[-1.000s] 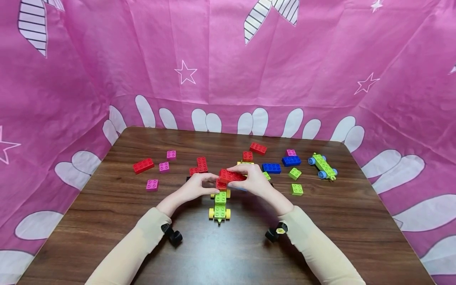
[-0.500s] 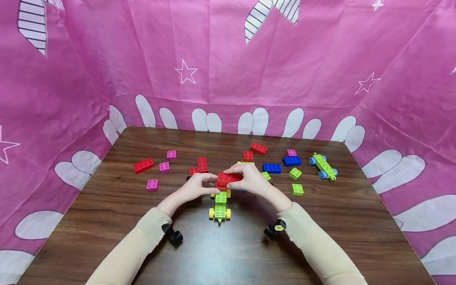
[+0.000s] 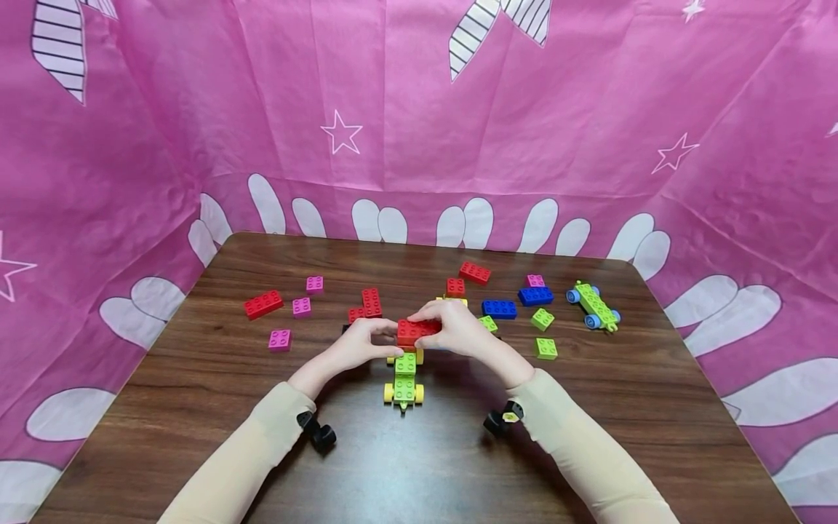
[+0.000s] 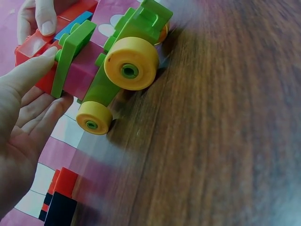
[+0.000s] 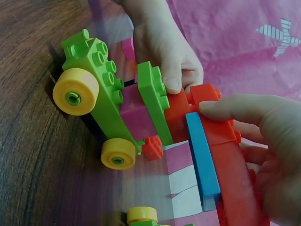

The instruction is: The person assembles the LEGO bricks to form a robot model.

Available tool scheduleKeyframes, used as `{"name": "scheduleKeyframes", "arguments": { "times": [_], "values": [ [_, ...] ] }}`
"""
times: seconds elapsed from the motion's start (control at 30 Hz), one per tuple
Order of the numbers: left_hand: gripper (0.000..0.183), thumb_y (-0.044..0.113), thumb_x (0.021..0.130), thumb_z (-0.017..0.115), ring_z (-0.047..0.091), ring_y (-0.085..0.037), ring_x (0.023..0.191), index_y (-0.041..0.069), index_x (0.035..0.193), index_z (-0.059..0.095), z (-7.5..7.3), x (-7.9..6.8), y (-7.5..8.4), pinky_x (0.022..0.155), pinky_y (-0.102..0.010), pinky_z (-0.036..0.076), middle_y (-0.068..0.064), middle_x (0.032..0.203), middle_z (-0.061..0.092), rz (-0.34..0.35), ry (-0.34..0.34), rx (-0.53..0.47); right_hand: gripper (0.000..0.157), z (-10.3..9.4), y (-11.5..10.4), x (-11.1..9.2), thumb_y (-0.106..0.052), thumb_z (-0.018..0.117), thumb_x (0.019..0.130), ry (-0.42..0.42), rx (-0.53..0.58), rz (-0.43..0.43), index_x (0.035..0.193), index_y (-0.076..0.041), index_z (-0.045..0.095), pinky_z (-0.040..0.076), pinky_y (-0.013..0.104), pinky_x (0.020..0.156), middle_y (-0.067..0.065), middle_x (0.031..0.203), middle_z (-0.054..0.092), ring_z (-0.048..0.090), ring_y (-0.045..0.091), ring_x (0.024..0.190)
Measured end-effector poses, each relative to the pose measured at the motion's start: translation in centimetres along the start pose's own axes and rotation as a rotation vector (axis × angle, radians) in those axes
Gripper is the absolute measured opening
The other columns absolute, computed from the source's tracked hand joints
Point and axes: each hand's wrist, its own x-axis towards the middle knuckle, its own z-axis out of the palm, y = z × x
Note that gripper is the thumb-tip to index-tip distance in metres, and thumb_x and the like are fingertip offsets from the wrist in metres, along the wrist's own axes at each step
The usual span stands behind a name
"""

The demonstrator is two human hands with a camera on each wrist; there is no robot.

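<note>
A toy car built from bricks stands in the middle: a lime-green wheeled base [image 3: 404, 391] with yellow wheels [image 4: 131, 63], a magenta brick [image 5: 136, 110], a green brick [image 5: 153, 103] and a red brick [image 5: 177, 115] stacked up from it. My left hand [image 3: 360, 342] pinches the stack at that lower red brick, thumb on one side and fingers on the other. From the right, my right hand [image 3: 456, 327] grips a long red brick [image 3: 412, 332] at the top of the stack. A flat blue piece [image 5: 202, 155] lies beneath the upper red bricks, sticking out sideways.
Pink bricks [image 3: 279, 340] and a red brick [image 3: 264, 304] lie at the left. Blue bricks [image 3: 500, 309], green bricks [image 3: 546, 348] and a green wheeled base [image 3: 592, 306] with blue wheels lie at the right. More red bricks [image 3: 474, 273] sit behind the hands.
My right hand has moved slightly left and down, bringing the long red brick from a tilt above the stack to level on its top. The left hand stays put.
</note>
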Motion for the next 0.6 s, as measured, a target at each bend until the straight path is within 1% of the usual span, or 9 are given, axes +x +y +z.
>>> {"name": "scheduleKeyframes", "arguments": {
  "times": [0.17, 0.43, 0.6],
  "values": [
    [0.041, 0.021, 0.085, 0.075, 0.065, -0.024, 0.108, 0.005, 0.122, 0.064, 0.00, -0.02, -0.09, 0.091, -0.037, 0.053, -0.010, 0.118, 0.068, -0.006, 0.004, -0.013, 0.037, -0.03, -0.29, 0.11, -0.019, 0.081, 0.074, -0.008, -0.011, -0.012, 0.110, -0.010, 0.074, 0.052, 0.024, 0.072, 0.004, 0.101, 0.071, 0.060, 0.014, 0.087],
    [0.041, 0.019, 0.085, 0.074, 0.065, -0.027, 0.109, 0.004, 0.122, 0.063, 0.16, 0.00, -0.04, 0.088, -0.033, 0.054, -0.013, 0.120, 0.066, -0.004, -0.001, -0.045, 0.036, -0.22, -0.45, 0.01, -0.018, 0.081, 0.074, -0.015, 0.006, 0.004, 0.109, -0.010, 0.074, 0.052, 0.023, 0.071, 0.003, 0.101, 0.070, 0.060, 0.013, 0.087],
    [0.041, 0.019, 0.085, 0.075, 0.065, -0.027, 0.109, 0.004, 0.121, 0.064, 0.21, 0.00, -0.05, 0.090, -0.034, 0.053, -0.013, 0.119, 0.067, -0.002, 0.008, -0.046, 0.037, -0.32, -0.64, 0.10, -0.018, 0.081, 0.074, -0.030, 0.000, 0.020, 0.110, -0.010, 0.074, 0.053, 0.023, 0.070, 0.003, 0.101, 0.070, 0.059, 0.014, 0.087]
  ]
}}
